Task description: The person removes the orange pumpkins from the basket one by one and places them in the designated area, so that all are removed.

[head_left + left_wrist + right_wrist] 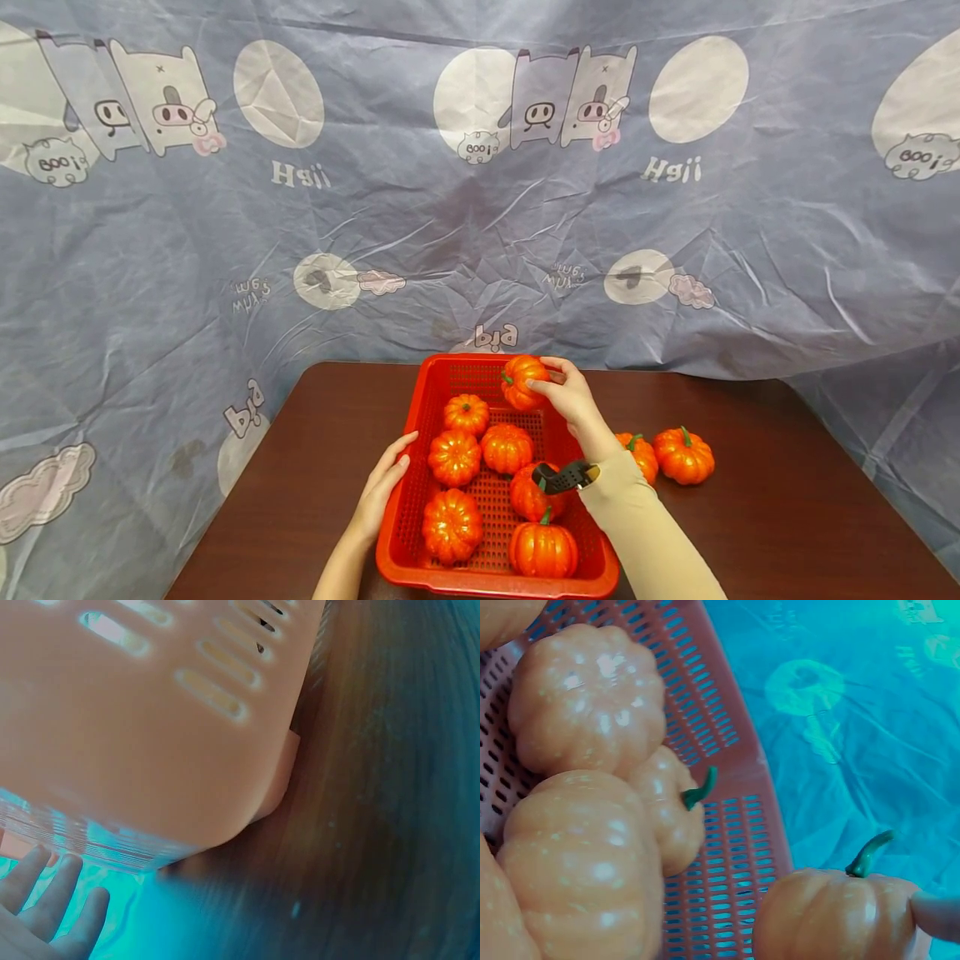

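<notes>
My right hand (572,397) grips a small orange pumpkin (522,382) over the far right corner of a red plastic basket (495,582). In the right wrist view, one fingertip presses the side of this held pumpkin (840,915), whose green stem points up. Several other pumpkins lie inside the basket, among them one at the near left (452,527) and one at the near right (543,550). My left hand (381,492) is at the basket's left side with its fingers extended along the wall. The left wrist view shows those fingers (56,900) straight and spread near the basket wall (135,750).
On the brown table (780,500), to the right of the basket, sit two more pumpkins: one stands free (684,456), and the other (640,457) is partly covered by my right arm. A grey-blue printed cloth (420,225) hangs behind the table.
</notes>
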The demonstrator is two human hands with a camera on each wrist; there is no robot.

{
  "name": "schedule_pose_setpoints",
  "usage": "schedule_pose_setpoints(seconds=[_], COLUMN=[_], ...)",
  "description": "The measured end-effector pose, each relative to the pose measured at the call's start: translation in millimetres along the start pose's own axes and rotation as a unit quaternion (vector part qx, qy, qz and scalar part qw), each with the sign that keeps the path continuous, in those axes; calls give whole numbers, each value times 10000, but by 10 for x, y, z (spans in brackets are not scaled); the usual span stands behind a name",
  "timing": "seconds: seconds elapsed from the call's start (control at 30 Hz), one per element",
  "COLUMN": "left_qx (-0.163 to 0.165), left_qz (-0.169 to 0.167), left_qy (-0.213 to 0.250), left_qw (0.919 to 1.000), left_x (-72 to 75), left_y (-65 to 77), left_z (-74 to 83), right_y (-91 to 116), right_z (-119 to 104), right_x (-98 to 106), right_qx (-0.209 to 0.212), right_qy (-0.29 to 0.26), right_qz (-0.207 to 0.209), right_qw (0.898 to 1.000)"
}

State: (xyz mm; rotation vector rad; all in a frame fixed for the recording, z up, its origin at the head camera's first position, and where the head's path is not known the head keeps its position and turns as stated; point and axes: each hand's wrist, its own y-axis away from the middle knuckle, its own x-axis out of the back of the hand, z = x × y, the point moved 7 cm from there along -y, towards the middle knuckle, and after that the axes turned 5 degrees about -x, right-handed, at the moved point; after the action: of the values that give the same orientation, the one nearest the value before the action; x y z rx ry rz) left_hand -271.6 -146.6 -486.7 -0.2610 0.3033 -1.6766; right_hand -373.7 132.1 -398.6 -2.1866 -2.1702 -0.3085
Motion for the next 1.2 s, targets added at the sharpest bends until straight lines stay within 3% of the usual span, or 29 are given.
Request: schedule_pose_setpoints(seconds=[0.37,0.83,1.0,1.2], left_qx=[-11,-100,-124,-113], left_qz=[-14,12,20,-33], left_qy=[109,-36,-36,55], left_qw=[9999,9999,9999,9999], left_x=[-7,8,9,1], left_y=[-6,-6,-3,-4], left_z=[18,17,10,7], right_y=[162,406,507,629], right_z=[-135,-42,30,147], right_x=[323,870,1015,1178], right_qx=[17,151,225,432], right_qy=[-442,-783,-1215,-1942], right_qz=[4,75,269,615], right_qw=[9990,9968,9920,9781])
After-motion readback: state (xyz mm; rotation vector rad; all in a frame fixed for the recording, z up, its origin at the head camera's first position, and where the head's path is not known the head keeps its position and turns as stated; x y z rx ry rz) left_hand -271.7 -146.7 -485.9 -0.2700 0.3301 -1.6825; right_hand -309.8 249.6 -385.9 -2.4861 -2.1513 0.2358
